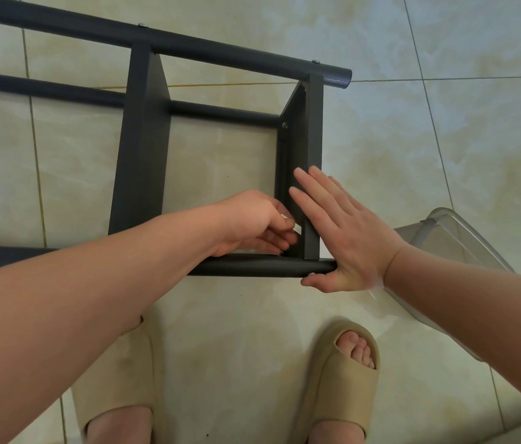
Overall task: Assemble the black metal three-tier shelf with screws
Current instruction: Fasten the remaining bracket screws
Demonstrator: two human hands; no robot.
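Black metal shelf [143,149] is laid on its side on the tiled floor [444,139], two tier panels seen edge-on between the tubes. Left hand [252,222] is tucked inside the frame at the end panel [313,123] just above the near tube [252,265], fingers curled tight; whether anything is pinched cannot be told. Right hand [342,232] is laid flat on the end panel's outer face, fingers straight, thumb touching a screw head [311,274] on the near tube. Clear plastic container [454,238] is seen beside the right wrist.
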